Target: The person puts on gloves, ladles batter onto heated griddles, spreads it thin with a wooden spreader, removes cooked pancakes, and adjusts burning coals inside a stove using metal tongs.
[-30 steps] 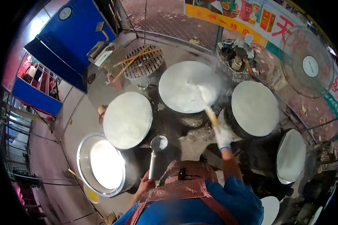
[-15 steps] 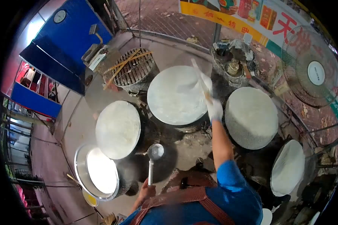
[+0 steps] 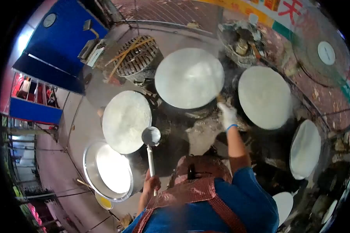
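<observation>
My left hand [image 3: 153,182], bare, is closed around the pale handle of a ladle [image 3: 151,136]. The ladle's bowl, with white residue in it, hangs at the lower right edge of the left griddle [image 3: 127,116]. My right hand [image 3: 228,116], in a white glove, grips the wooden handle of a spreader [image 3: 219,98]. Its far end blurs over the middle griddle [image 3: 182,85], which carries a thin white sheet of batter. Beside my left hand stands a metal basin [image 3: 90,163] of bright white liquid.
At right are two more white-covered round griddles [image 3: 264,99] [image 3: 305,149]. A slatted drum [image 3: 134,62] bears wooden sticks [image 3: 124,56] at the back left. A cluttered stove [image 3: 241,42] stands at the back, and a fan [image 3: 326,53] at the right.
My right hand has drawn the spreader back towards me, from the middle griddle's right side to its near edge. The ladle has risen towards the left griddle. The view has shifted.
</observation>
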Motion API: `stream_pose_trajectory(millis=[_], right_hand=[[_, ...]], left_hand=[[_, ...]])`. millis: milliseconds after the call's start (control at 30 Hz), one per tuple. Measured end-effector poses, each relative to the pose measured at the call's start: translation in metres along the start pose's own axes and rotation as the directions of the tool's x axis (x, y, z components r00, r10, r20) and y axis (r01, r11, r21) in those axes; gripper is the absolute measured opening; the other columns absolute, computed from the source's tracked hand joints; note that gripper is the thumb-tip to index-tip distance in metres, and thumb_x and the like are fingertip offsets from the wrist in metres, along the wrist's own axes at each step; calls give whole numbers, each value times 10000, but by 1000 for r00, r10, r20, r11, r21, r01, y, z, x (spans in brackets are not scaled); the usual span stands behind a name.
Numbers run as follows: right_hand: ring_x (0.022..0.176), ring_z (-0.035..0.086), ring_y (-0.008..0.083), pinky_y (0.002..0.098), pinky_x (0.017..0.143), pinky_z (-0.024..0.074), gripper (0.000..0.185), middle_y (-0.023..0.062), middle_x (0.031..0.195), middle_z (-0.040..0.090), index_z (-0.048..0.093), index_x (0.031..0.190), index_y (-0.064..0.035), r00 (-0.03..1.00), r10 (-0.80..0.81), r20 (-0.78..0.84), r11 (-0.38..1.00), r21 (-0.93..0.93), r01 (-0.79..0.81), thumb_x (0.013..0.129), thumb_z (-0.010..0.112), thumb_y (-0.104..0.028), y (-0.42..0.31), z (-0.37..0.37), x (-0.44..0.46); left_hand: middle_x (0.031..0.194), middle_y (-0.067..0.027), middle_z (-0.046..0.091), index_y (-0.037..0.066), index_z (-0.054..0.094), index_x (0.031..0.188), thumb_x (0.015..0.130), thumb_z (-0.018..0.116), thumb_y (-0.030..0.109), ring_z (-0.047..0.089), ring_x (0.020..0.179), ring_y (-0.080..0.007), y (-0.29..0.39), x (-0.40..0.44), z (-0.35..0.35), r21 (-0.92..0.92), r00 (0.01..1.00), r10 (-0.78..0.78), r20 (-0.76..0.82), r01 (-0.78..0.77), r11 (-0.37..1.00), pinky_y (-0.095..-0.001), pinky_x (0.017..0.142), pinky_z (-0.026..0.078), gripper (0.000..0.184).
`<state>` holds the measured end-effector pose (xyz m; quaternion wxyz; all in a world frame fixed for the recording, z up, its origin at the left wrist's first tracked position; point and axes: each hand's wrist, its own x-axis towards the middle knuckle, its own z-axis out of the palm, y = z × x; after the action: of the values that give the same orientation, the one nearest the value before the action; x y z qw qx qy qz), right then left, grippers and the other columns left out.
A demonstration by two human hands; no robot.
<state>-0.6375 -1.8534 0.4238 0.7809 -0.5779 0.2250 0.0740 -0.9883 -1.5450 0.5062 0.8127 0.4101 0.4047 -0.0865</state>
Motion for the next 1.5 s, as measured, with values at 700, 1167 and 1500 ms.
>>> stream_pose_trajectory(millis=[700, 1167, 1500], right_hand=[[681, 589, 341, 457, 623, 459, 336, 155, 743, 616, 625, 1046, -245, 871, -372, 321, -56, -944, 324, 838, 484, -469, -42, -25, 18], [620, 602, 280, 367, 563, 485, 243, 132, 727, 626, 679, 963, -194, 749, -611, 257, 247, -837, 489, 780, 639, -347, 42, -7, -98], [687, 601, 307, 369, 594, 482, 375, 149, 785, 619, 597, 1105, -129, 681, -710, 177, 295, -804, 516, 764, 688, -257, 65, -59, -196]], left_hand=[[570, 34, 349, 139, 394, 747, 894, 503, 222, 318, 421, -64, 117, 174, 113, -296, 941, -146, 305, 239, 925, -203, 339, 279, 201], [520, 24, 313, 111, 331, 684, 899, 495, 232, 294, 353, -68, 101, 179, 199, -275, 820, -312, 480, 479, 834, -207, 294, 235, 296], [571, 32, 344, 219, 489, 1061, 922, 473, 224, 292, 371, -58, 82, 61, 139, -171, 636, -524, 567, 713, 680, -188, 285, 235, 140]])
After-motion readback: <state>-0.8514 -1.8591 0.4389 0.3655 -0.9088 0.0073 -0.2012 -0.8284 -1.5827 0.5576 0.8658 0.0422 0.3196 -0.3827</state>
